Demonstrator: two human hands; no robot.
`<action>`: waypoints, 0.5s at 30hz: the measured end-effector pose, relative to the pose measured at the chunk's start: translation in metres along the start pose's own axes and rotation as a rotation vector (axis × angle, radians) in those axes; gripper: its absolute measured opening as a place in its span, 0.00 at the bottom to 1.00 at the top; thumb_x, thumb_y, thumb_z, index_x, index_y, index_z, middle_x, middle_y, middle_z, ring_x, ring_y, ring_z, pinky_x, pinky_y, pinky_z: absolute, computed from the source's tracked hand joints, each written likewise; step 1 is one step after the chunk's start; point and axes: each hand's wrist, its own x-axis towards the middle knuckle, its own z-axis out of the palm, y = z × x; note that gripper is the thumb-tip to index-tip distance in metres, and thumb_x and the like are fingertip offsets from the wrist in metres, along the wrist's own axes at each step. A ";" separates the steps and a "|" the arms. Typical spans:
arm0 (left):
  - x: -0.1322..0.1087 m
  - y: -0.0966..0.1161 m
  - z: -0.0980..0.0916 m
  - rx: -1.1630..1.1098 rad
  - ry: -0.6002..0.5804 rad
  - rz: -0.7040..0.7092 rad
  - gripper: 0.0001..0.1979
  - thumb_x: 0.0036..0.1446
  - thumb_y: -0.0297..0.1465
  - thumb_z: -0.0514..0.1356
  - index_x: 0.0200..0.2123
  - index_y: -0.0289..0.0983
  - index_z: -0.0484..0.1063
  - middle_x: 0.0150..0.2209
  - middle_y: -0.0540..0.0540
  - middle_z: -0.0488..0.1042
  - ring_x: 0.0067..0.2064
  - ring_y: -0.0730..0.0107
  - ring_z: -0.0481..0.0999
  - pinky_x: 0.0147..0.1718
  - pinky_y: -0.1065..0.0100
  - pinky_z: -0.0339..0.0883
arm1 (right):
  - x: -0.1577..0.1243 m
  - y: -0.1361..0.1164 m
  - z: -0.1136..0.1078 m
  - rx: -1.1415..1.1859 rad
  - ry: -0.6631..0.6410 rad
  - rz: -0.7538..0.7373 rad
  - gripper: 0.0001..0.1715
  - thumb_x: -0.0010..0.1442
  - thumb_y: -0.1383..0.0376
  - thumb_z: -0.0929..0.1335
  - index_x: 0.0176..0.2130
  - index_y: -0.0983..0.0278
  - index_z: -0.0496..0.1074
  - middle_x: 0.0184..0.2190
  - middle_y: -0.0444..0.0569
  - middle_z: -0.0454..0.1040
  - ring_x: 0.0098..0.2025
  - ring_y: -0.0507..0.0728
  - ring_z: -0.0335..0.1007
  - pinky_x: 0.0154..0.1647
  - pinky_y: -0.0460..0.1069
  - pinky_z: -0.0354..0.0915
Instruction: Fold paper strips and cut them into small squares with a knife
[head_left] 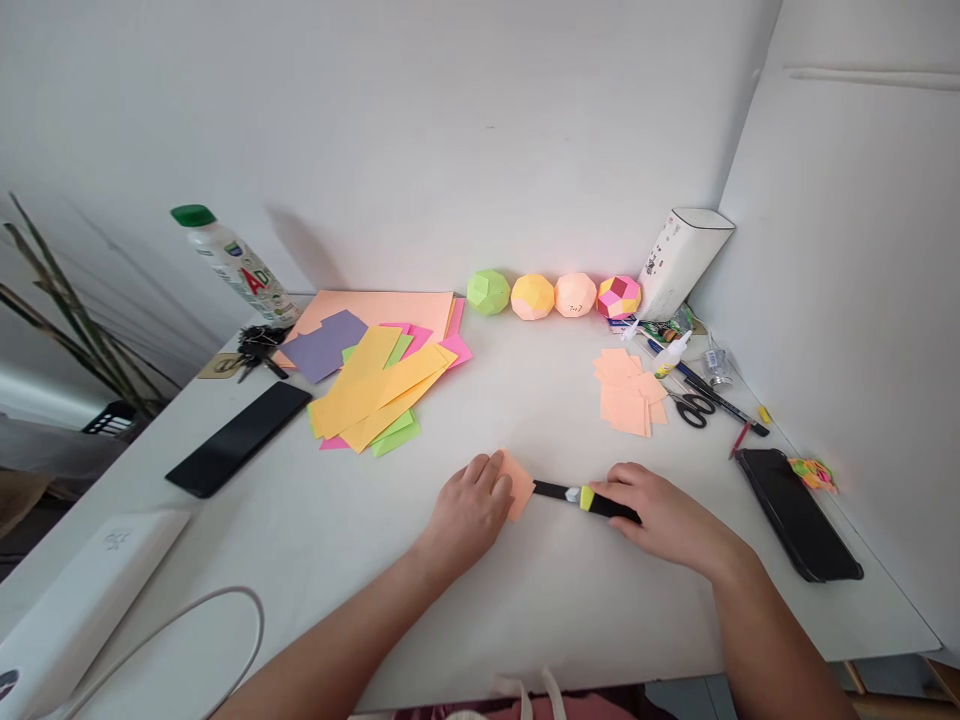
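A small peach paper piece (520, 487) lies on the white table, partly covered by my left hand (469, 500), whose fingers are bent together over it. My right hand (651, 507) is closed around the black and yellow handle of a utility knife (600, 502). The knife's dark blade points left, its tip at the right corner of the peach piece. Behind my right hand lies a loose pile of cut peach pieces (626, 390).
Coloured paper sheets (375, 385) lie at the back left beside a black phone (240, 440). Four paper balls (532, 297) line the wall. Scissors (691, 408), pens (720, 395), a glue bottle (673, 354) and another phone (799, 515) sit at the right. A cable (255, 600) curves at the front left.
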 end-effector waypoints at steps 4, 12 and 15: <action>-0.001 0.001 0.002 0.020 -0.019 -0.004 0.06 0.53 0.19 0.53 0.32 0.36 0.65 0.50 0.34 0.70 0.42 0.58 0.69 0.30 0.63 0.69 | 0.002 -0.004 0.004 -0.038 0.023 -0.016 0.25 0.58 0.69 0.64 0.55 0.58 0.68 0.42 0.51 0.69 0.45 0.60 0.66 0.45 0.55 0.68; -0.002 0.002 0.001 0.040 -0.127 -0.042 0.13 0.43 0.15 0.54 0.31 0.37 0.62 0.54 0.32 0.65 0.43 0.56 0.68 0.33 0.61 0.68 | 0.002 -0.010 0.010 -0.104 0.072 -0.040 0.25 0.58 0.71 0.64 0.55 0.60 0.68 0.41 0.53 0.70 0.45 0.61 0.67 0.43 0.56 0.69; -0.002 0.003 0.000 0.044 -0.156 -0.063 0.15 0.43 0.14 0.53 0.32 0.38 0.62 0.55 0.34 0.64 0.44 0.56 0.68 0.33 0.61 0.68 | 0.001 -0.009 0.009 -0.106 0.071 -0.026 0.26 0.57 0.71 0.64 0.55 0.59 0.68 0.40 0.52 0.69 0.44 0.61 0.67 0.42 0.56 0.70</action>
